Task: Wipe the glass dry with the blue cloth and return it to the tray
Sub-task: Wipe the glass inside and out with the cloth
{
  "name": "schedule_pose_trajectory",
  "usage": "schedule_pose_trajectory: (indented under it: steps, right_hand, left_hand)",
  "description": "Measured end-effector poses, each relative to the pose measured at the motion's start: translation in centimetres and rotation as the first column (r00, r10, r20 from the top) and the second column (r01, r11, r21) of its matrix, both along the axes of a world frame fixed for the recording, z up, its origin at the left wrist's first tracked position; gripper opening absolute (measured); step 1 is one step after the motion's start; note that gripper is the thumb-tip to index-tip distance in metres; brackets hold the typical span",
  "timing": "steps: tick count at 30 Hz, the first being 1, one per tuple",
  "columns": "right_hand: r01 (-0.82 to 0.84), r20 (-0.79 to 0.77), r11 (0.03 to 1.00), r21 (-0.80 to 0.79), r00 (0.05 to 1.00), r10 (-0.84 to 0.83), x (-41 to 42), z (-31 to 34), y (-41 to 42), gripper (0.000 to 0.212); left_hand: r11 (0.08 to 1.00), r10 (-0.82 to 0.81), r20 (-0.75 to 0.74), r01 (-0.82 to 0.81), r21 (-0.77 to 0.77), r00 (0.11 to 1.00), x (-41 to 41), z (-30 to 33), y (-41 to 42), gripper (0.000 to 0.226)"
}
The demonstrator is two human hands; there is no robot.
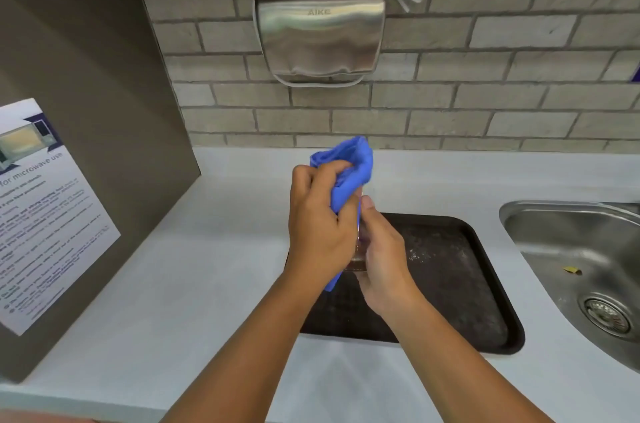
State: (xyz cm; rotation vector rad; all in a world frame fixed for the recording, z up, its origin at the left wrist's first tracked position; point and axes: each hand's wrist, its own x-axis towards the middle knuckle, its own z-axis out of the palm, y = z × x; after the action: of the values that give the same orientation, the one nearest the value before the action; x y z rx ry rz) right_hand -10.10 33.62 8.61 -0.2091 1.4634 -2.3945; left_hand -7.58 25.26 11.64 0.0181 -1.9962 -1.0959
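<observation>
Both hands meet above the dark brown tray on the pale counter. My left hand is closed around the bunched blue cloth, which sticks up above the fingers and hangs a little below the wrist. My right hand grips a clear glass, held upright against the cloth. Only the glass's thick base and a sliver of its wall show between the two hands; the rest is hidden by cloth and fingers.
A steel sink with a drain lies to the right of the tray. On the brick wall hangs a steel hand dryer with a loose cord. A brown cabinet side with a paper notice stands at the left.
</observation>
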Motion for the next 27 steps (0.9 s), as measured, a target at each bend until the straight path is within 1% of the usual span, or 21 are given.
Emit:
schedule_pose_trajectory:
  steps: [2, 3, 5, 7, 8, 9, 10, 12, 13, 14, 15, 16, 17, 18, 19, 20, 21, 22, 23, 25, 27]
  right_hand:
    - [-0.021, 0.042, 0.998, -0.067, 0.999, 0.024, 0.0, 0.1, 0.2, 0.065]
    - [-0.036, 0.057, 0.995, -0.092, 0.998, 0.041, -0.1, 0.0, 0.3, 0.069]
    - [-0.086, 0.065, 0.989, -0.122, 0.993, 0.095, -0.3, -0.3, 0.5, 0.065]
    - [-0.130, 0.077, 0.980, -0.153, 0.987, 0.143, -0.5, -0.7, 0.6, 0.053]
    - [-0.143, 0.087, 0.975, -0.172, 0.983, 0.159, -0.5, -0.8, 0.6, 0.050]
    - [-0.151, 0.093, 0.971, -0.186, 0.981, 0.170, -0.5, -0.8, 0.6, 0.050]
    - [-0.157, 0.094, 0.969, -0.192, 0.980, 0.177, -0.6, -0.9, 0.5, 0.050]
    - [-0.165, 0.082, 0.968, -0.188, 0.980, 0.183, -0.7, -0.7, 0.5, 0.047]
    - [-0.170, 0.072, 0.968, -0.187, 0.980, 0.186, -0.8, -0.6, 0.5, 0.045]
    - [-0.176, 0.063, 0.966, -0.189, 0.979, 0.191, -0.9, -0.6, 0.5, 0.043]
    - [-0.180, 0.056, 0.964, -0.194, 0.979, 0.194, -1.0, -0.5, 0.6, 0.042]
    - [-0.182, 0.049, 0.962, -0.202, 0.980, 0.195, -1.0, -0.5, 0.7, 0.042]
    - [-0.186, 0.045, 0.959, -0.215, 0.979, 0.200, -1.0, -0.4, 0.7, 0.043]
    - [-0.193, 0.046, 0.954, -0.227, 0.977, 0.208, -0.9, -0.4, 0.7, 0.045]
    - [-0.198, 0.047, 0.952, -0.234, 0.976, 0.215, -0.9, -0.4, 0.7, 0.047]
    - [-0.203, 0.044, 0.951, -0.234, 0.975, 0.219, -0.9, -0.4, 0.8, 0.048]
    - [-0.209, 0.039, 0.951, -0.228, 0.974, 0.224, -0.9, -0.4, 0.8, 0.049]
    - [-0.218, 0.035, 0.951, -0.221, 0.972, 0.231, -0.9, -0.4, 0.8, 0.049]
    - [-0.222, 0.039, 0.951, -0.216, 0.971, 0.236, -0.9, -0.4, 0.8, 0.049]
    - [-0.203, 0.062, 0.959, -0.199, 0.974, 0.220, -0.7, -0.5, 0.7, 0.053]
    - [-0.121, 0.097, 0.980, -0.158, 0.986, 0.137, -0.7, -0.4, 0.5, 0.066]
  left_hand:
    - [0.982, 0.015, 0.029, -0.020, 0.189, 0.999, -0.6, 0.6, -0.7, 0.011]
    - [0.943, 0.015, 0.073, -0.038, 0.330, 0.997, -1.0, 0.9, -1.2, 0.004]
    - [0.806, -0.084, 0.190, -0.045, 0.590, 0.978, -1.6, 1.0, -2.1, 0.009]
    - [0.711, -0.224, 0.277, -0.038, 0.703, 0.934, -1.4, 1.0, -2.4, 0.014]
    - [0.703, -0.238, 0.290, -0.042, 0.710, 0.927, -1.4, 1.1, -2.5, 0.015]
    - [0.728, -0.208, 0.286, -0.047, 0.684, 0.935, -1.5, 1.1, -2.4, 0.015]
    - [0.789, -0.142, 0.261, -0.050, 0.612, 0.955, -1.4, 1.1, -2.2, 0.014]
    - [0.954, 0.000, 0.118, -0.035, 0.297, 0.993, -1.0, 1.0, -1.4, 0.005]
    - [0.994, 0.033, 0.058, -0.039, 0.106, 0.998, -0.7, 0.9, -0.9, 0.006]
    - [0.998, 0.035, 0.022, -0.034, -0.043, 0.999, -0.7, 0.7, -0.6, 0.016]
    - [0.995, 0.015, 0.007, -0.014, -0.099, 1.000, -0.6, 0.7, -0.4, 0.022]
    - [0.998, -0.003, 0.011, 0.003, -0.062, 1.000, -0.7, 0.9, -0.5, 0.021]
    - [0.998, -0.018, 0.028, 0.016, 0.061, 0.999, -0.8, 1.2, -0.7, 0.014]
    - [0.968, -0.036, 0.074, 0.016, 0.251, 0.997, -0.9, 1.7, -1.0, 0.006]
    - [0.884, -0.091, 0.146, 0.012, 0.468, 0.985, -1.2, 2.0, -1.5, 0.003]
    - [0.761, -0.170, 0.208, -0.006, 0.649, 0.963, -1.4, 2.1, -1.9, 0.007]
    - [0.652, -0.245, 0.242, -0.025, 0.757, 0.939, -1.4, 1.9, -2.2, 0.013]
    - [0.597, -0.283, 0.255, -0.039, 0.801, 0.925, -1.4, 1.6, -2.4, 0.019]
    - [0.595, -0.281, 0.256, -0.042, 0.803, 0.925, -1.3, 1.3, -2.4, 0.020]
    - [0.635, -0.231, 0.228, -0.031, 0.772, 0.946, -1.3, 0.8, -2.3, 0.015]
    - [0.673, -0.184, 0.207, -0.030, 0.739, 0.961, -1.5, 0.5, -2.1, 0.014]
